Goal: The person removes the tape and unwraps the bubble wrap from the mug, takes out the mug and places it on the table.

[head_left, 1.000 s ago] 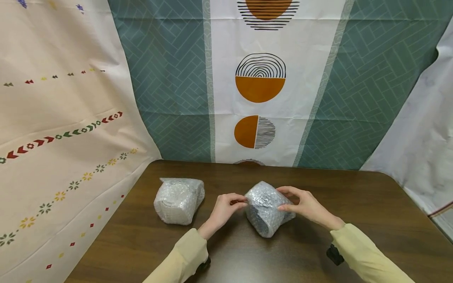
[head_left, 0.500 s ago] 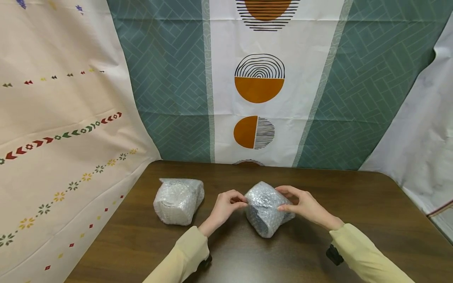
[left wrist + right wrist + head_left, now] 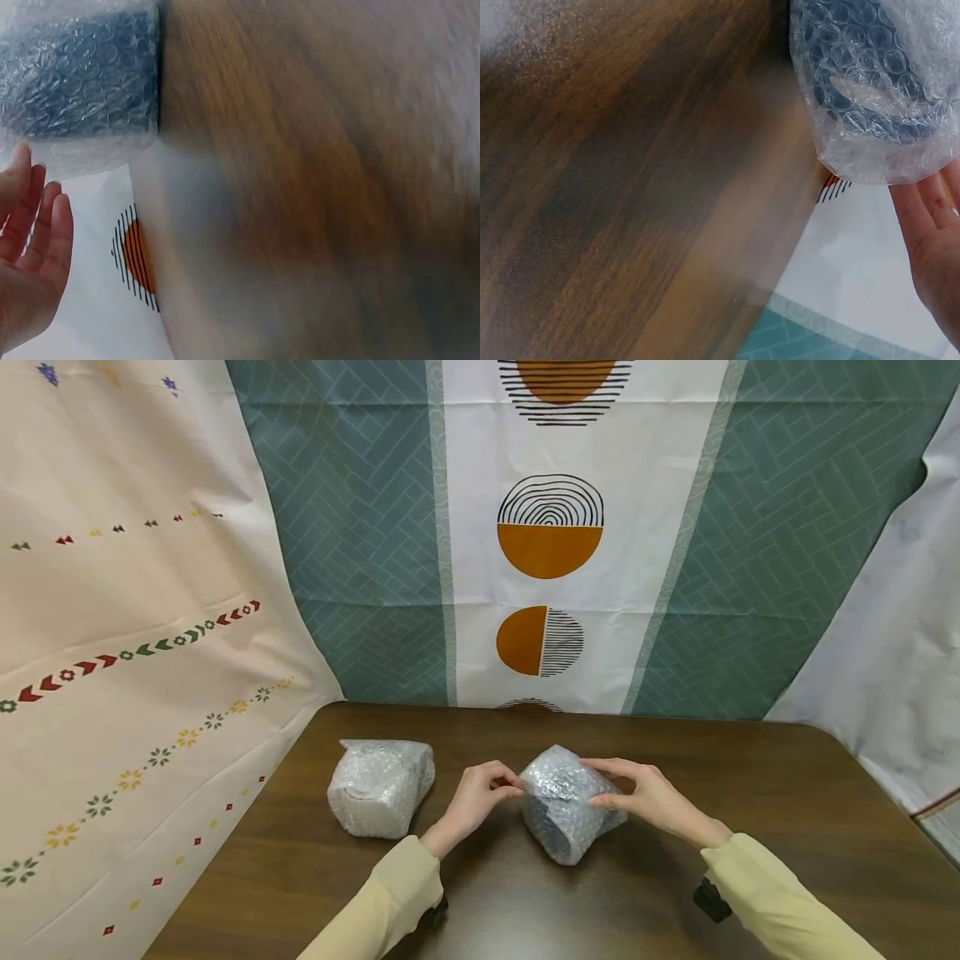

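A bubble-wrapped package (image 3: 566,797) sits on the table between both hands, something dark showing through its plastic. My left hand (image 3: 476,802) pinches the package's left corner between thumb and index finger. In the left wrist view, the left hand (image 3: 34,255) has its thumb tip at the edge of the bubble wrap (image 3: 82,75), the other fingers fairly straight. My right hand (image 3: 652,797) holds the right side, thumb in front and fingers over the back. The right wrist view shows the right hand's (image 3: 934,240) fingers partly hidden behind the wrap (image 3: 885,82).
Another bubble-wrapped package (image 3: 378,789), whitish, stands at the left of the brown wooden table (image 3: 750,777). A patterned cloth (image 3: 375,527) hangs behind the table's far edge, and a cream cloth (image 3: 135,593) hangs along the left side.
The right hand's index finger has straightened slightly along the package's top. Both hands stay at the package, which has not visibly moved.
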`<state>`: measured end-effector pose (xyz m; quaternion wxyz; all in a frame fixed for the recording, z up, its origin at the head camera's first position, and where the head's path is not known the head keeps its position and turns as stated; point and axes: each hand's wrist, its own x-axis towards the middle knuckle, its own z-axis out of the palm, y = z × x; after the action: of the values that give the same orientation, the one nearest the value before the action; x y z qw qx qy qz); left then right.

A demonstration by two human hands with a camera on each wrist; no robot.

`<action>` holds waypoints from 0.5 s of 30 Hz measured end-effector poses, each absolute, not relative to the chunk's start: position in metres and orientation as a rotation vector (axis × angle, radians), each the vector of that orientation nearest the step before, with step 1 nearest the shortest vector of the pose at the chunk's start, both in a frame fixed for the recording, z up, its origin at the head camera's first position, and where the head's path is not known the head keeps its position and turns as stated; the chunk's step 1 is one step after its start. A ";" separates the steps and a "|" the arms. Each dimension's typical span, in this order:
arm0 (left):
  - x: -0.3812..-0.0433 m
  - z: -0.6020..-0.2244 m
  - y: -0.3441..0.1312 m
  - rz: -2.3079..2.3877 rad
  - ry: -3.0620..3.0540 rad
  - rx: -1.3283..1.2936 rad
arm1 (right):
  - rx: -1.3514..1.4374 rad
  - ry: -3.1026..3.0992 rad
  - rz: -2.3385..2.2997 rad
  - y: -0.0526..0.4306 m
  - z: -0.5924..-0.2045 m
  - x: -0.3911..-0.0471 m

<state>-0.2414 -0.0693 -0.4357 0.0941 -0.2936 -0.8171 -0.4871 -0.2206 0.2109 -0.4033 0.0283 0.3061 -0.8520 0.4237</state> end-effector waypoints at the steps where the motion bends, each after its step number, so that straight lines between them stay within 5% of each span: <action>1: -0.242 -0.435 -0.069 -1.432 -2.429 -0.878 | 0.945 -2.630 1.308 0.211 -0.403 -0.221; 15: -0.237 -0.435 -0.070 -1.397 -2.455 -0.828 | 0.939 -2.653 1.319 0.212 -0.401 -0.220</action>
<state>-0.2373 -0.0705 -0.4351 0.0987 -0.2799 -0.8300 -0.4722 -0.2203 0.2117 -0.4010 0.0167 0.3020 -0.8535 0.4244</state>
